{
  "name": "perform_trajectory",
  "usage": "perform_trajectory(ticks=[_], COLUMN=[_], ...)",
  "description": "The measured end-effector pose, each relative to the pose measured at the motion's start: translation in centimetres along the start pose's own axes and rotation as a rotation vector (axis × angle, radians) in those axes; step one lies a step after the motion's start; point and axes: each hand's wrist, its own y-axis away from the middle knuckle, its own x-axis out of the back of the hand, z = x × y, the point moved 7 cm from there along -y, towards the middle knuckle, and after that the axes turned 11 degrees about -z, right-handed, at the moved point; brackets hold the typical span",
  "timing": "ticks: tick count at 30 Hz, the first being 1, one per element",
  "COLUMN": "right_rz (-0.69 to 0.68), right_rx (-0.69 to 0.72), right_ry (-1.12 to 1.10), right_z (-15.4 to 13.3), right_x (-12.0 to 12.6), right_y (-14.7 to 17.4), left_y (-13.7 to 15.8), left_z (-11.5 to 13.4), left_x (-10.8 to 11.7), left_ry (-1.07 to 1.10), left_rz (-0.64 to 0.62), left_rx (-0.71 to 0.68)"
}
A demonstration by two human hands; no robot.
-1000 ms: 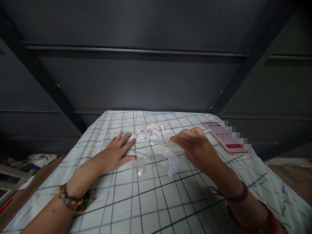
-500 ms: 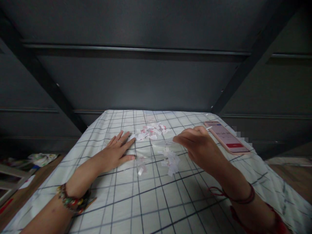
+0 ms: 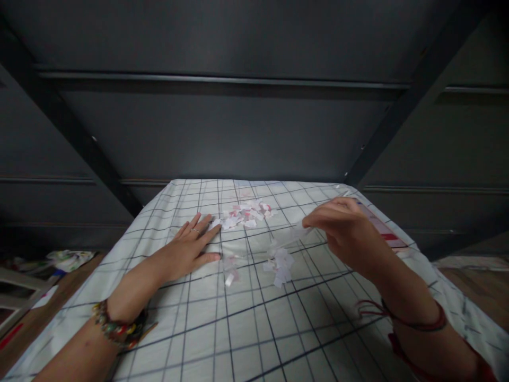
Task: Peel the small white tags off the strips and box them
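My left hand (image 3: 191, 244) lies flat on the checked cloth (image 3: 238, 339), fingers spread, its fingertips beside a heap of small white and pink paper scraps (image 3: 248, 213). Closed in a pinch, my right hand (image 3: 338, 223) grips the edge of a clear plastic film (image 3: 288, 239), lifted a little off the cloth. Whether the film is a bag or a single sheet I cannot tell. A second cluster of paper scraps (image 3: 281, 266) lies nearer to me, by the film's near edge. A few scraps (image 3: 231, 277) rest right of my left thumb.
A pink-cased phone (image 3: 385, 233) lies at the right, partly hidden behind my right hand. Dark panels (image 3: 238, 132) rise behind the cloth's far edge. On the left, below the cloth's level, are a pale chair-like frame (image 3: 24, 289) and a crumpled cloth (image 3: 69, 260).
My right hand has moved right and slightly up, drawing the plastic film with it and now covering part of the phone. The left hand has stayed in place.
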Motion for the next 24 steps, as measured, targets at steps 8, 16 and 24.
perform_trajectory(ticks=[8,16,24], right_rz=[0.010,0.039,-0.080], right_rx=[-0.015,-0.074,-0.027], right_ry=[0.038,0.048,0.176], right_z=[-0.4,0.1,-1.8], right_x=[-0.5,-0.4,-2.3], right_y=[-0.4,-0.3,-1.4], left_y=[0.0,0.0,-0.1], left_z=[-0.1,1.0,1.5], left_x=[-0.2,0.3,0.5], left_ry=[-0.024,0.003,0.013], left_rz=[0.030,-0.009,0.021], left_rx=[-0.016,-0.043,-0.110])
